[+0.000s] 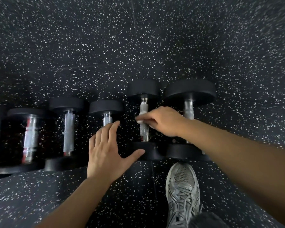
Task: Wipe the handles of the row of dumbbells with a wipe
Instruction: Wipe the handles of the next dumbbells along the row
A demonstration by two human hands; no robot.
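Both of your forearms are bare, with no sleeves, watch or bands visible down to the wrists. Your left hand [105, 150] and right hand [163, 122] carry no gloves or rings. On your foot at near right you wear a grey mesh sneaker [183, 193] with grey laces, scuffed, below a dark trouser cuff [206, 220].

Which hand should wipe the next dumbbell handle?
Probably the right hand: it already pinches the wipe on a handle. The left hand is open and empty, spread over the neighbouring dumbbell.
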